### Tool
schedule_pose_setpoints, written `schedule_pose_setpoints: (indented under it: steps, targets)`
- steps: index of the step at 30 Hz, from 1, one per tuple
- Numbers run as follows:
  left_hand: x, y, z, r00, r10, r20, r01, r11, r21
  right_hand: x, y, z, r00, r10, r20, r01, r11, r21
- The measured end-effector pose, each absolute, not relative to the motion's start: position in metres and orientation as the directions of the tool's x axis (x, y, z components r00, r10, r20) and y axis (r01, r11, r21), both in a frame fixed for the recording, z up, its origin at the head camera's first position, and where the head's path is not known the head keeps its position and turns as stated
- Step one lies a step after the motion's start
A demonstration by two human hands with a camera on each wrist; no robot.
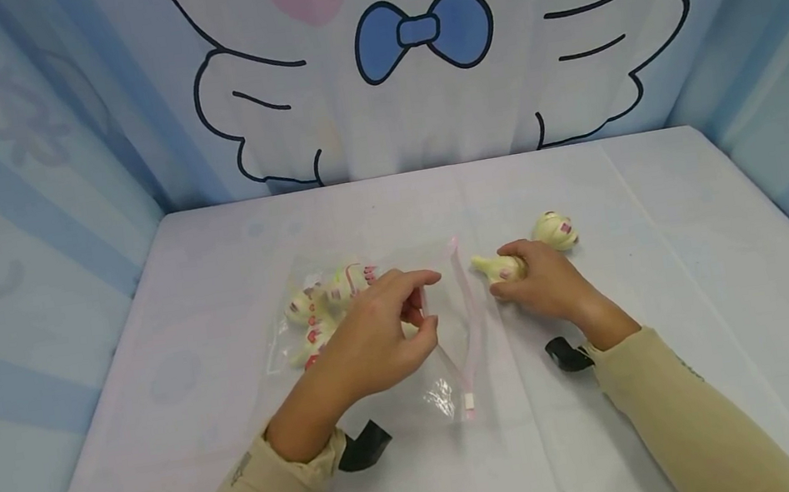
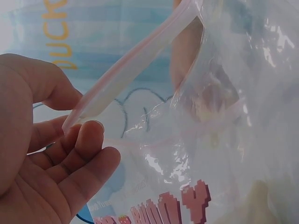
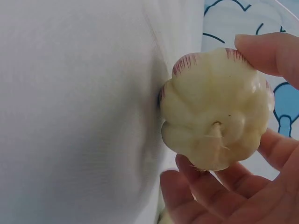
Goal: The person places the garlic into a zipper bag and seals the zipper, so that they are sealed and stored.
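Observation:
A clear zip bag (image 1: 452, 389) with a pink seal lies on the table, several pale garlic bulbs (image 1: 311, 308) with reddish marks inside it. My left hand (image 1: 370, 342) reaches over the bag. In the left wrist view its fingers pinch the end of the pink zip edge (image 2: 114, 70), and the bag's mouth gapes. Just right of the bag, my right hand (image 1: 547, 283) grips a garlic bulb (image 3: 217, 109) with a stem (image 1: 484, 264) that points left. The right wrist view shows thumb and fingers around the bulb. Another garlic bulb (image 1: 554, 231) sits behind this hand.
A white cloth covers the table (image 1: 214, 254), with a patterned curtain (image 1: 435, 106) at its back and sides. A white slider (image 1: 468, 401) sits at the near end of the bag's seal. Black wrist pieces (image 1: 365, 447) stick out by both sleeves.

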State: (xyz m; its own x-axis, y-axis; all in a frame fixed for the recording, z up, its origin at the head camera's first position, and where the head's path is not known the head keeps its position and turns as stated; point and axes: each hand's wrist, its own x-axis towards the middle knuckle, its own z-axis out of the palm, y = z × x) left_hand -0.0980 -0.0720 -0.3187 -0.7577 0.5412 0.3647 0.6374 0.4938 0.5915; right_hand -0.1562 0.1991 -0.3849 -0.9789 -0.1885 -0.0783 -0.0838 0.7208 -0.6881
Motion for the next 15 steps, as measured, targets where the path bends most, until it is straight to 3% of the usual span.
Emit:
schedule_pose_setpoints:
  steps: [7, 15]
  targets:
    - [-0.0978, -0.0725, -0.3199, -0.750, 0.542, 0.380, 0.649, 0.487, 0.585, -0.1526, 0.1983, -0.3851, -0.984, -0.139, -0.115, -0.015, 0.700, -0.714]
    - [-0.0978, -0.0732, -0.3193, -0.751, 0.542, 0.377, 0.647, 0.490, 0.584, -0.1515, 0.1969, -0.3835, -0.991, -0.114, -0.066, -0.040, 0.735, -0.677]
